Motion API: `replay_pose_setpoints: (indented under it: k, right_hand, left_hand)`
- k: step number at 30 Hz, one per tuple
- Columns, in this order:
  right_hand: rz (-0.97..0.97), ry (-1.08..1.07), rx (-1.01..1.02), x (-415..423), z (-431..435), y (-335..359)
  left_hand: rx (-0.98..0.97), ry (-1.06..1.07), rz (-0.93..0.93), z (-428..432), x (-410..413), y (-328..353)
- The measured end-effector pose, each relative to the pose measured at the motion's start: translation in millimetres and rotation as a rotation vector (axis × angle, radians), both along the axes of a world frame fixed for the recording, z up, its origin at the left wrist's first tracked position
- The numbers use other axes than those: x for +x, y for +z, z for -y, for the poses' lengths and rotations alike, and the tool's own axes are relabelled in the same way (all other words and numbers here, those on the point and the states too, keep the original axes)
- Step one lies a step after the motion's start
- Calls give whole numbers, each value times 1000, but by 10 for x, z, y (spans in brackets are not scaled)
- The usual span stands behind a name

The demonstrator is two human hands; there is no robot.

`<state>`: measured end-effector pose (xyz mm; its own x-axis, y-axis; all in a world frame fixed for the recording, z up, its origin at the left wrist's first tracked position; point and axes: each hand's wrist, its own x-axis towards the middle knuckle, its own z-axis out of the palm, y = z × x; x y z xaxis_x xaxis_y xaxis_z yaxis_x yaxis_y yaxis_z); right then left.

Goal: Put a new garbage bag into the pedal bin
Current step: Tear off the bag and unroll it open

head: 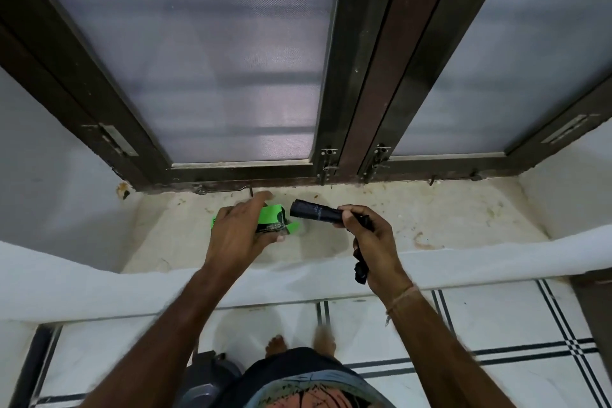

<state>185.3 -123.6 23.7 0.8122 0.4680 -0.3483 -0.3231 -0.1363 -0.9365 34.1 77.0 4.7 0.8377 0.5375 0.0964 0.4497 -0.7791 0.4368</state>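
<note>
My left hand (240, 230) grips a green and black garbage-bag box (273, 220) just above the stone window sill (430, 212). My right hand (367, 235) holds a black roll of garbage bags (314, 209) level with the box's open end, a small gap between them. A loose black end of bag (361, 270) dangles below my right palm. The grey pedal bin (207, 381) stands on the floor at the lower left, partly hidden by my left forearm and body.
A dark-framed window with mesh panes (205, 60) rises behind the sill, with latches (328, 162) at its base. White walls flank the recess. The white tiled floor (496, 325) with black lines lies below, and my bare feet (276, 344) stand near the wall.
</note>
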Motion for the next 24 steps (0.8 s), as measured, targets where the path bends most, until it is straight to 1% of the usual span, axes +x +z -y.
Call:
replay_pose_setpoints:
  k: [2, 5, 10, 21, 24]
  right_hand:
    - [20, 17, -10, 15, -6, 12]
    - [60, 77, -14, 40, -36, 48]
    - [133, 168, 10, 39, -58, 127]
    - [164, 230, 13, 20, -24, 191]
    - [197, 272, 22, 9, -65, 224]
  left_hand:
    - [4, -5, 43, 3, -25, 48]
    - [28, -76, 85, -19, -71, 98]
    - [-10, -74, 76, -61, -128, 142]
    - [13, -46, 47, 25, -167, 171]
    - [49, -71, 56, 83, -120, 203]
